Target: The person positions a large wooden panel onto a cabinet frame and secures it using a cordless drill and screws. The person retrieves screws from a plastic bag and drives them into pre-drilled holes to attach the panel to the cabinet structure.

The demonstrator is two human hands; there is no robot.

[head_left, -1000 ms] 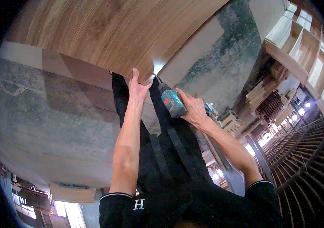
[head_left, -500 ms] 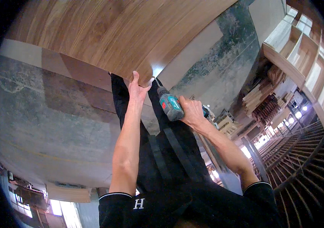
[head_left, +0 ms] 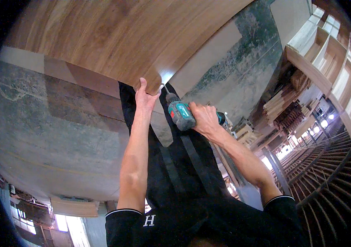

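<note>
A large wooden panel [head_left: 118, 37] with a visible grain fills the upper part of the head view. My left hand [head_left: 144, 94] is pressed against its near corner, fingers pointing up at the edge. My right hand [head_left: 202, 119] grips a teal and grey cordless drill [head_left: 179, 113]. The drill's bit points up and to the left, and its tip sits at the panel's corner, right beside my left hand. Both forearms reach up from the lower edge, over my black trousers [head_left: 183, 173] and black shirt.
A grey concrete floor [head_left: 52, 136] lies to the left and behind the panel. Stacks of timber and wooden boards [head_left: 282, 103] stand at the right, with pale shelf frames [head_left: 328, 45] above them and slatted racks [head_left: 332, 164] at the lower right.
The drill in my right hand has moved left and up, so its bit now meets the panel corner. My left hand has stayed pressed on the panel edge.
</note>
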